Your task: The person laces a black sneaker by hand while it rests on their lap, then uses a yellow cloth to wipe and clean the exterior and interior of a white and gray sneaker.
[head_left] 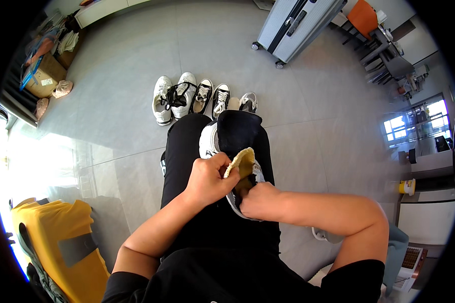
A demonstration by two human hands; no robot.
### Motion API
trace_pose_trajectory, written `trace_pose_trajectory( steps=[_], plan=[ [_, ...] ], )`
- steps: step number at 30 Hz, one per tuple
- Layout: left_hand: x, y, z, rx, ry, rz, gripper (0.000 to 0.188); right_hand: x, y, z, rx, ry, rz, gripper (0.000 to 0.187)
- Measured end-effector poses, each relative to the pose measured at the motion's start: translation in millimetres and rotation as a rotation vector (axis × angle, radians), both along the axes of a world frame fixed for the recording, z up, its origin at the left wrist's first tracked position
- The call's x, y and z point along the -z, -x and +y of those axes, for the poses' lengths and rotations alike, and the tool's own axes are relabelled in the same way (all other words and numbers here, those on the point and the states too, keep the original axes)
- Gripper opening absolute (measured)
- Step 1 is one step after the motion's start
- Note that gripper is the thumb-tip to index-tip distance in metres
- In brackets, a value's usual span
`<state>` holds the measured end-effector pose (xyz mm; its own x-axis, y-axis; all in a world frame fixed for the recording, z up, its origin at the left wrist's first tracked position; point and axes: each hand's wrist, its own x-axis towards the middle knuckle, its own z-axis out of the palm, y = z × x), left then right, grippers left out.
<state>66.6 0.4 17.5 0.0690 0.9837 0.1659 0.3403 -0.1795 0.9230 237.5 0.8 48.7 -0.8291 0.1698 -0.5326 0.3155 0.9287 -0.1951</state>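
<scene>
While the left hand point(210, 181) pinches the rim of a yellowish insole point(244, 159) between thumb and bent fingers, the right hand point(260, 201) reaches into the opening of a white and grey shoe point(259, 174). That shoe lies on the person's lap, between the two hands, and the insole stands tilted up out of it, its curved end raised. The left grip is closed firmly on the insole's edge; the right fingers are hidden inside the shoe, so I cannot tell how far they are closed or whether they hold anything. A broad black flap point(239, 132) rises beyond the insole (whether it is the shoe's tongue, I cannot tell).

On the grey tiled floor point(131, 91), past the knees, stand a pair of white sneakers point(162, 93), one with black laces, then black-and-white canvas shoes point(203, 92) and a small grey shoe point(248, 103). Farther off, a silver suitcase point(283, 28) stands upright on its wheels. A yellow cover point(50, 230) hangs at the lower left.
</scene>
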Motion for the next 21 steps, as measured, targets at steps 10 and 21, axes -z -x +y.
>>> trace_pose_trajectory(
  steps=[10,21],
  plan=[
    [5.4,-1.1,-0.4,-0.02,-0.088,0.093,0.018,-5.3,-17.0,8.0,0.13,0.016,0.13,0.009],
    [11.2,-5.6,-4.8,0.027,-0.045,0.229,0.02,-12.1,2.9,12.7,-0.071,0.194,-0.369,0.015]
  ],
)
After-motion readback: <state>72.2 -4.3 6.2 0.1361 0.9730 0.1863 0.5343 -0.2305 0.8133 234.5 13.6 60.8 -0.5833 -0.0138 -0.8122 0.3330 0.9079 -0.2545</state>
